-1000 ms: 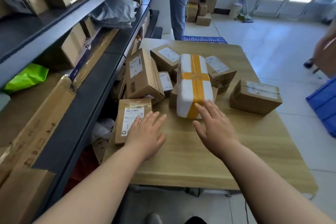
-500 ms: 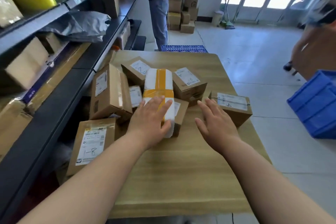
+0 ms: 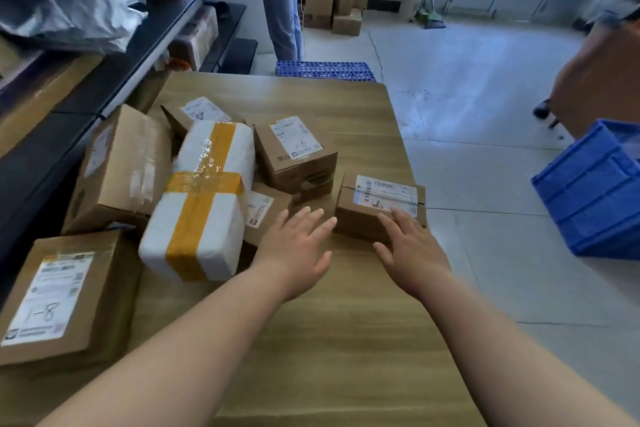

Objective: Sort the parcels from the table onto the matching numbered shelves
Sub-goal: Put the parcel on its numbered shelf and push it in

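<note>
The small brown cardboard box with a white label (image 3: 377, 208) sits at the right edge of the wooden table (image 3: 329, 340), so the flat, empty left hand (image 3: 294, 248) and the right hand (image 3: 410, 250), straight fingers touching its near edge, should clamp opposite sides, then check its blurred number, perhaps 8.

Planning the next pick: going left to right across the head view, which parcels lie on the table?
Box marked 1-8 → white foam parcel with yellow tape → taller box with top label → low barcode-labelled box.
</note>
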Available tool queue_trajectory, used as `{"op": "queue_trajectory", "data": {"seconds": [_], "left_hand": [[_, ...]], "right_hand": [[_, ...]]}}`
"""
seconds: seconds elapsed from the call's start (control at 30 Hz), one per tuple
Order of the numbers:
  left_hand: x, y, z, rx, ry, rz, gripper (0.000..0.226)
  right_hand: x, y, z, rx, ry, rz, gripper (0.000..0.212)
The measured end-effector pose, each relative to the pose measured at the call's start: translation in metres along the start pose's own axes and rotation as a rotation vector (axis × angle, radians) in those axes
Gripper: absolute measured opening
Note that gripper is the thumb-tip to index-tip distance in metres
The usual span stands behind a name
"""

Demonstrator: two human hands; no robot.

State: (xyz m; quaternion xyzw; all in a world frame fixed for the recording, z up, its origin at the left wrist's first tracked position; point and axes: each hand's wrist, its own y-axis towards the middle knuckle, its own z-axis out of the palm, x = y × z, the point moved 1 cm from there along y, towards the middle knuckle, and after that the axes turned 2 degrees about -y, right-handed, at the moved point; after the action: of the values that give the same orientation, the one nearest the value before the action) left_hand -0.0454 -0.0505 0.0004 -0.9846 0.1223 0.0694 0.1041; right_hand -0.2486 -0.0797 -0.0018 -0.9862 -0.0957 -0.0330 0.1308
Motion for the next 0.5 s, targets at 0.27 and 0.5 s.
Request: {"op": "queue_trajectory", "data": {"seconds": [0.27,0.5], "left_hand": [[-0.027,0.046,0.027,0.128,0.010,0.007,0.060],[-0.036,0.091,0.035,0.115,0.033,-0.007,0.062]], "right_hand": [[-0.047,0.041,0.025,0.044,-0.033,0.041,0.062],[-0.074,0.074,0.029,-0.009,0.131,0.143,0.065]]}}
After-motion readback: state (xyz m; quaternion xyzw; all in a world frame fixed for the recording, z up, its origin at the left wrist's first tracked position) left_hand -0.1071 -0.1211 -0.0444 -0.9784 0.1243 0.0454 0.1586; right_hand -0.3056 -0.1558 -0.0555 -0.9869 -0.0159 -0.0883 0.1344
